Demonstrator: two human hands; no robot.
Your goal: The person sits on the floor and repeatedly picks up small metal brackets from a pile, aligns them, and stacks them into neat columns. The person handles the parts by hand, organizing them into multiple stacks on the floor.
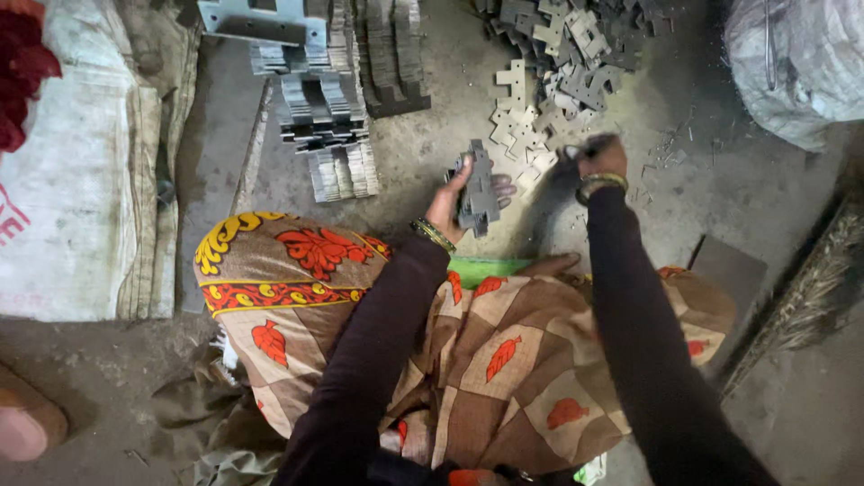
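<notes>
Left hand (447, 200) at frame centre, fingers closed around a squared-up stack of flat grey metal plates (478, 191), held edge-on so the notched pieces stay aligned. Right hand (601, 157), at 3 o'clock of the stack, fingers curled at a loose heap of cross-shaped plates (549, 67) on the gritty floor (702, 189); whether they pinch one I cannot tell. Bundled rows of plates (328, 117) sit at 11 o'clock.

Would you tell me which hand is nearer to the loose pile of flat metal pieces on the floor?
The right hand: it reaches down at the near edge of the loose pile. The left hand is farther back, holding a stack of metal pieces.
</notes>
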